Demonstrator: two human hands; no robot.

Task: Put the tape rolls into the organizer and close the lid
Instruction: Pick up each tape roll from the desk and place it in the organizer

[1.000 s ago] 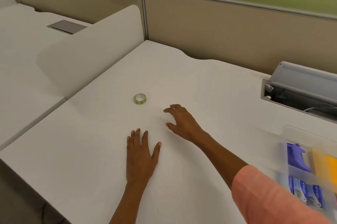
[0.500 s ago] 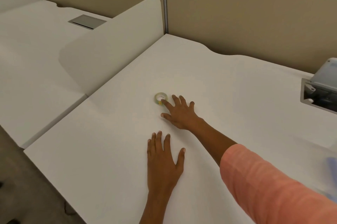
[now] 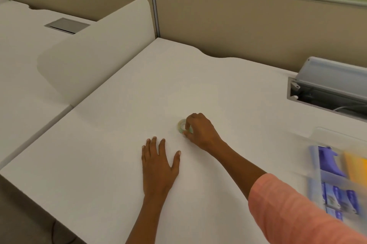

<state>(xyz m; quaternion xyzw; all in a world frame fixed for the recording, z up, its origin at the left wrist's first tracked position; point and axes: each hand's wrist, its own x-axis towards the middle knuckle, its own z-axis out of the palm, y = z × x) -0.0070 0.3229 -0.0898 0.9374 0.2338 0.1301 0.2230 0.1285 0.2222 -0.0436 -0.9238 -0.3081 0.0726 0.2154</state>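
Observation:
A small clear tape roll (image 3: 181,125) with a greenish core sits at the middle of the white desk (image 3: 123,128). My right hand (image 3: 200,131) pinches it between thumb and fingers, and its right half is hidden by them. My left hand (image 3: 158,164) lies flat on the desk just in front, palm down, fingers spread, holding nothing. The clear plastic organizer (image 3: 317,174) stands at the right edge, blurred, its lid open, with purple, blue and yellow items inside.
A low white divider (image 3: 95,51) bounds the desk on the left, with a neighbouring desk beyond. Tan partition walls run along the back. An open grey cable hatch (image 3: 327,89) sits in the desk at the back right.
My right hand reached forward to the tape roll and closed its fingers on it. The view swung left, then back right, bringing the organizer into sight again. My left hand stayed flat.

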